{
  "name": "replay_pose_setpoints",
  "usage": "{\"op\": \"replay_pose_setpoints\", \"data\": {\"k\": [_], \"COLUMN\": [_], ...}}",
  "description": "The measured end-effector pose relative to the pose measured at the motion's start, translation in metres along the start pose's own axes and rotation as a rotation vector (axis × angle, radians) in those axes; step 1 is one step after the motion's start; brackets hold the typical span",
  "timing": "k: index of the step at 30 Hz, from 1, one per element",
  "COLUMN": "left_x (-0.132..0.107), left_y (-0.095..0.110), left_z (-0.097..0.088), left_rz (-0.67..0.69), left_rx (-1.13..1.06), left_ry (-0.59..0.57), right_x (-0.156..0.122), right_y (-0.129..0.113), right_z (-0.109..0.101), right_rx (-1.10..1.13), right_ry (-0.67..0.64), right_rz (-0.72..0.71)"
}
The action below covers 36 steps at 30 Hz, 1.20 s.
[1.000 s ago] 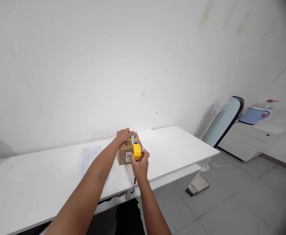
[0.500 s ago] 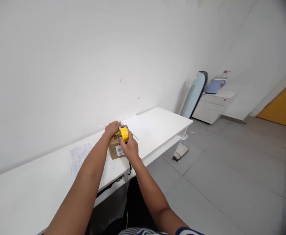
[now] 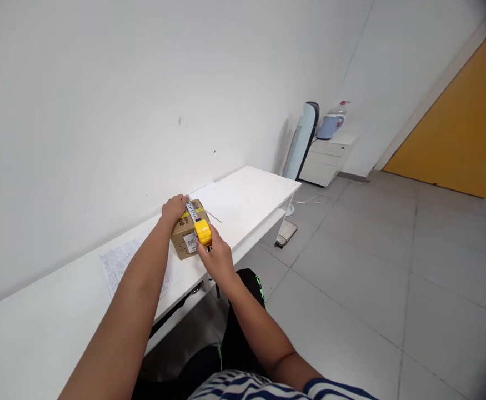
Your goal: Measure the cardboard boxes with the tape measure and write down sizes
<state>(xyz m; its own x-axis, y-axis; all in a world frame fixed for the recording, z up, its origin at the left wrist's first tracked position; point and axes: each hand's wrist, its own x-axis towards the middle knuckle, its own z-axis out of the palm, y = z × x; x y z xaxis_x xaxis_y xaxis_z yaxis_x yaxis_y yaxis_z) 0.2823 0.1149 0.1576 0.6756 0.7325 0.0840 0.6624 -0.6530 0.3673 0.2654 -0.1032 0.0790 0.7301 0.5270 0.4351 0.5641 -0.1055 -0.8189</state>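
Observation:
A small brown cardboard box [image 3: 177,240] with dark print, yellow tape and a white label stands on the white desk [image 3: 251,191]. My right hand [image 3: 219,256] grips a yellow tape measure [image 3: 203,231] at the box's near edge. Its white blade [image 3: 191,210] lies pulled out across the box top. At the far end of the blade is my left hand [image 3: 175,208], fingers closed at the blade's tip over the box's back edge. How those fingertips hold the tip is partly hidden.
A printed sheet [image 3: 118,263] lies left of the box, partly under my left forearm. White paper [image 3: 211,199] lies behind the box. Beyond the desk stand a light-blue tower-shaped appliance [image 3: 299,141], a drawer cabinet [image 3: 324,161] and a blue kettle [image 3: 330,126]. A flat scale-like object [image 3: 286,233] rests on the floor.
The tape measure's body has moved away from my left hand toward the box's near edge, and more blade shows between them. The view has swung to the right.

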Motion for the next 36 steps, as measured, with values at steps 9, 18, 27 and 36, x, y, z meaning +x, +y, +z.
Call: {"op": "replay_pose_setpoints", "data": {"k": [9, 18, 27, 36], "left_x": [-0.002, 0.002, -0.001, -0.002], "left_y": [-0.002, -0.006, -0.009, -0.009], "left_z": [0.004, 0.010, 0.016, 0.022], "left_rz": [0.000, 0.015, 0.038, 0.061], "left_rx": [-0.010, -0.033, -0.049, -0.056], "left_ry": [-0.004, -0.003, 0.015, 0.028], "right_x": [0.005, 0.002, -0.005, -0.009], "right_y": [0.004, 0.010, 0.018, 0.019], "right_z": [0.001, 0.001, 0.005, 0.001], "right_rx": [-0.028, 0.009, 0.050, 0.056], "right_ry": [-0.014, -0.004, 0.049, 0.060], "right_rz": [-0.007, -0.008, -0.002, 0.024]}}
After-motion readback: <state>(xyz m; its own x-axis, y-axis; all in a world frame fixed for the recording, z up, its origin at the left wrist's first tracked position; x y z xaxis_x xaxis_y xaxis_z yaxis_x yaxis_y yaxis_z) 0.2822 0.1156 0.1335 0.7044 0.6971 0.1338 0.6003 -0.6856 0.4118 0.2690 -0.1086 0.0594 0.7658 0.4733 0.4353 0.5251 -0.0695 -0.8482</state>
